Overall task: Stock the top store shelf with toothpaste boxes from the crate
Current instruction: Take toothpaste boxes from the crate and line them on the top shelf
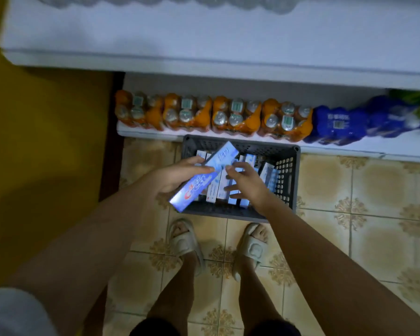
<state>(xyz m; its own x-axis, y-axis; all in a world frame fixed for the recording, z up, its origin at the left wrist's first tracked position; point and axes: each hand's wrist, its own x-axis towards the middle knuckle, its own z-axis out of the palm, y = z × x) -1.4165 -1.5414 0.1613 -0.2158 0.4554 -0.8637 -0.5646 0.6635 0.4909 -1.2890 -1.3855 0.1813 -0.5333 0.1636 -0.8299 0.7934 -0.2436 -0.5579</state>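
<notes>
A: How's the light?
B: Dim all over. The white shelf (204, 40) top is the palest area, and the yellow wall (34, 141) at left sinks into shadow.
A: Sharp?
B: No. The shelf's far edge is smeared, the bottle packs (214, 115) are soft, and the shelf's front edge bows from wide-angle distortion. The box face (199, 180) glows bluish.

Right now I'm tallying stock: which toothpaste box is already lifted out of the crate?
The long blue-and-white toothpaste box gripped by the left hand, tilted above the grey plastic crate; the others stand packed inside.
</notes>
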